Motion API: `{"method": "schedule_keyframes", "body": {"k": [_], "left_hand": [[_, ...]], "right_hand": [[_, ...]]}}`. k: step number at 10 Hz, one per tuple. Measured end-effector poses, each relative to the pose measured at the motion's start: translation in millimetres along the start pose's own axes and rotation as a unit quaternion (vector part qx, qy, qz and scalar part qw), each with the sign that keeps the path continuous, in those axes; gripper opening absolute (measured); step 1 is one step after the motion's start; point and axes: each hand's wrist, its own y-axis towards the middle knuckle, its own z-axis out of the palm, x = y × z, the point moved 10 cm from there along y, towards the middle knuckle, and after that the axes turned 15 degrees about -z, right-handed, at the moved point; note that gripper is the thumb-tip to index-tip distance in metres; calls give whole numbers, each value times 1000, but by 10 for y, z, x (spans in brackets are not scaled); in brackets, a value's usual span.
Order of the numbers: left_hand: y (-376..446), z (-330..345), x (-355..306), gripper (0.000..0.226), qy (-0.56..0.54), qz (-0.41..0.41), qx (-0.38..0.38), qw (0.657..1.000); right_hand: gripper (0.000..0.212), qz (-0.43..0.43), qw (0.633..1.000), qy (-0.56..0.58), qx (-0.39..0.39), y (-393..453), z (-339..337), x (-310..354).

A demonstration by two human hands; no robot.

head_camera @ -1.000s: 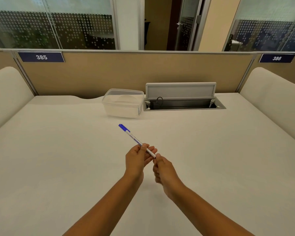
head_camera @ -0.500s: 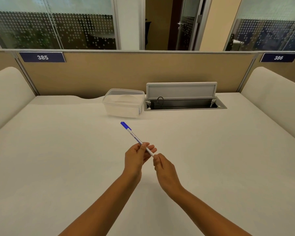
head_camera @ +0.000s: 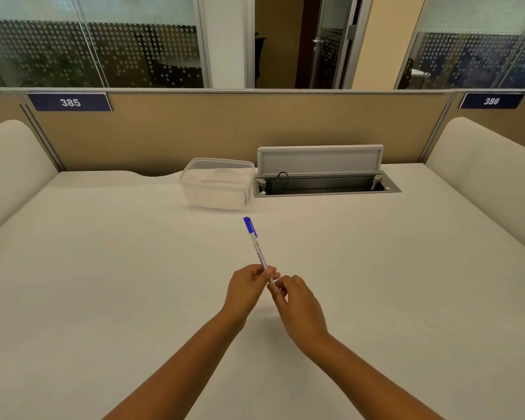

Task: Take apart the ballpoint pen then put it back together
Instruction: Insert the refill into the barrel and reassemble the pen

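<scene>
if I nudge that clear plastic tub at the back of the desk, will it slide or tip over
The tub would probably slide: it looks low, wide and flat-bottomed on the smooth desk. It seems empty and thin-walled, so likely light, moving with little force. Pushed high on its lid it might skid, not topple.

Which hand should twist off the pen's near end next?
Right. The right hand already pinches the near end of the pen, while the left hand grips the barrel, capped end pointing away.

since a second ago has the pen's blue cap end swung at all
Yes. The pen has swung more upright, its blue cap now nearer the clear container, pointing at its right corner.
</scene>
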Motion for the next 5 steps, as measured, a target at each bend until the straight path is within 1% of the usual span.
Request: {"method": "schedule_keyframes", "body": {"k": [1, 2, 3, 4, 5], "left_hand": [[23, -25, 6, 32, 110, 50, -42, 992], [36, -114, 121, 38, 225, 81, -96, 966], [114, -82, 322, 45, 380, 85, -100, 916], [205, -106, 517, 57, 462, 79, -92, 878], [209, -120, 620, 110, 487, 98, -85, 864]], "right_hand": [[27, 18, 1000, -23, 10, -5, 17, -181], [24, 56, 996, -51, 42, -44, 50, -431], [27, 73, 990, -95, 72, -84, 57, -579], [29, 71, 987, -115, 90, -117, 100, -630], [34, 55, 988, -116, 91, -148, 93, -630]]}}
